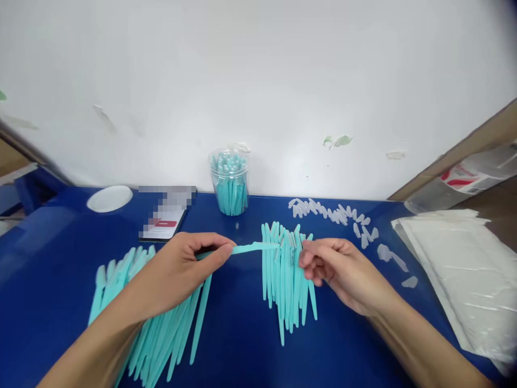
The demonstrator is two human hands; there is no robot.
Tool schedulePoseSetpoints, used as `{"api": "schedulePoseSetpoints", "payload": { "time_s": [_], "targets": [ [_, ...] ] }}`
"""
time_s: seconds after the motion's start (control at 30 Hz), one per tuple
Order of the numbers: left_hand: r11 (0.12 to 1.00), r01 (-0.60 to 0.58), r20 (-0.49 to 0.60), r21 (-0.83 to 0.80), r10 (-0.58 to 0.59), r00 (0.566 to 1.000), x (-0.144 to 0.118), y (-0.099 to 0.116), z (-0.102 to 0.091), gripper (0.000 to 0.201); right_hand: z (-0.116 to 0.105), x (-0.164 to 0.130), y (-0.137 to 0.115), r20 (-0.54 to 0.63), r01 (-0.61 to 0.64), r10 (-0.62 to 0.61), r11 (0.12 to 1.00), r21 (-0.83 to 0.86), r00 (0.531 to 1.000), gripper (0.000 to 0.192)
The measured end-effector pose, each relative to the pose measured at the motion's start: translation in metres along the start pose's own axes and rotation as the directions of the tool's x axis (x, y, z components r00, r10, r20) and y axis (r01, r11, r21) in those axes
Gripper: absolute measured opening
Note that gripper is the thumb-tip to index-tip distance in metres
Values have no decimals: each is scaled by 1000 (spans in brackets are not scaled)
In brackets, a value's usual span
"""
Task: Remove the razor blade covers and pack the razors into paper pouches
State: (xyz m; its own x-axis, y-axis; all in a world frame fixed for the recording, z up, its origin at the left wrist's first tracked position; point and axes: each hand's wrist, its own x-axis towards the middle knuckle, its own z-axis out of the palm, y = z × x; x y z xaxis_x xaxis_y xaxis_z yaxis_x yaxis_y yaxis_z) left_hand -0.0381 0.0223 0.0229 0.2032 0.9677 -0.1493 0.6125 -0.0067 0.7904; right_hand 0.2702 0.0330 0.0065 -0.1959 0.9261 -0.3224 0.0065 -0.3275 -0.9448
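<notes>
Between the thumb and fingers of my left hand (pixel 177 275) is a teal eyebrow razor (pixel 252 248), held level with its blade end pointing right. My right hand (pixel 349 272) is closed in a pinch just right of that end, apart from it; whatever its fingertips may hold is too small to make out. Below the held razor lies a bunch of teal razors (pixel 286 296), side by side on the blue table. A larger pile of the same razors (pixel 173 334) lies under my left hand and forearm, partly hidden by them.
Small translucent blade caps (pixel 339 214) are scattered at the back right. A clear plastic tub (pixel 229 186) of upright razors stands against the white wall. A white lid (pixel 110 199) and a phone (pixel 161 229) lie at left; plastic bags (pixel 456 275) and a bottle (pixel 464 175) at right.
</notes>
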Motion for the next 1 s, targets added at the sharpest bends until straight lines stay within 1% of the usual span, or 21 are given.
{"api": "schedulePoseSetpoints", "payload": {
  "time_s": [0.03, 0.07, 0.1, 0.17, 0.23, 0.27, 0.3, 0.33, 0.43, 0.53, 0.6, 0.67, 0.73, 0.77, 0.8, 0.83, 0.87, 0.9, 0.93, 0.97, 1.0],
  "targets": [
    [1000, 2, -10, 12, -2, 1000, 0, -4, 2, 38, -9, -4, -1, -29, 14, -17, 995, -97, 999, 46],
    [1000, 7, -14, 23, -7, 1000, 0, -8, 3, 37, -20, -8, -2, -81, 38, -57, 975, -218, 995, 46],
    [999, 13, -18, 33, -12, 1000, 0, -13, 4, 37, -32, -13, -4, -140, 46, -100, 937, -346, 985, 45],
    [999, 24, -23, 46, -23, 999, 0, -23, 5, 37, -55, -25, -4, -263, 14, -189, 835, -549, 946, 43],
    [998, 39, -30, 48, -38, 999, 1, -31, 5, 37, -74, -40, 1, -368, -58, -265, 737, -673, 891, 44],
    [998, 45, -35, 48, -43, 998, 1, -34, 6, 37, -81, -47, 5, -401, -90, -300, 695, -713, 866, 46],
    [998, 47, -38, 48, -45, 998, 2, -36, 6, 37, -87, -53, 10, -415, -113, -326, 656, -747, 850, 49],
    [998, 43, -36, 50, -42, 998, 3, -36, 6, 36, -91, -58, 14, -405, -120, -345, 616, -778, 847, 52],
    [997, -2, -19, 77, 3, 1000, 3, -30, 9, 32, -97, -59, 22, -274, -80, -346, 483, -872, 897, 52],
    [992, -48, 5, 113, 48, 999, 2, -20, 11, 30, -95, -47, 24, -97, 8, -275, 356, -935, 957, 38],
    [991, -58, 10, 125, 57, 998, 1, -15, 12, 30, -91, -40, 24, -19, 44, -222, 275, -961, 975, 30],
    [990, -51, 17, 130, 49, 999, 0, -12, 11, 32, -86, -35, 24, -33, 5, -200, 187, -982, 979, 25],
    [991, -44, 27, 128, 41, 999, 0, -11, 10, 33, -81, -34, 22, -102, -80, -207, 115, -990, 973, 16],
    [991, -46, 32, 123, 42, 999, 0, -11, 10, 34, -79, -33, 20, -134, -111, -215, 115, -987, 967, 12],
    [992, -50, 35, 117, 46, 998, 0, -11, 10, 34, -77, -33, 18, -158, -123, -221, 166, -978, 962, 8],
    [992, -55, 36, 110, 51, 998, 0, -11, 10, 34, -75, -34, 14, -177, -113, -219, 277, -954, 960, 7],
    [993, -60, 39, 103, 56, 998, -1, -12, 10, 33, -73, -34, 11, -191, -87, -198, 438, -895, 962, 11],
    [993, -65, 45, 95, 61, 997, -1, -13, 10, 33, -69, -33, 7, -198, -54, -164, 624, -780, 966, 18],
    [994, -69, 49, 85, 65, 997, -2, -13, 11, 32, -64, -32, 3, -196, -21, -124, 794, -607, 973, 25],
    [995, -73, 54, 73, 69, 996, -2, -14, 11, 32, -58, -31, 0, -185, 0, -81, 915, -404, 979, 30],
    [995, -76, 58, 59, 72, 996, -3, -14, 11, 31, -51, -28, -2, -169, 5, -40, 979, -205, 985, 32]
  ]
}}
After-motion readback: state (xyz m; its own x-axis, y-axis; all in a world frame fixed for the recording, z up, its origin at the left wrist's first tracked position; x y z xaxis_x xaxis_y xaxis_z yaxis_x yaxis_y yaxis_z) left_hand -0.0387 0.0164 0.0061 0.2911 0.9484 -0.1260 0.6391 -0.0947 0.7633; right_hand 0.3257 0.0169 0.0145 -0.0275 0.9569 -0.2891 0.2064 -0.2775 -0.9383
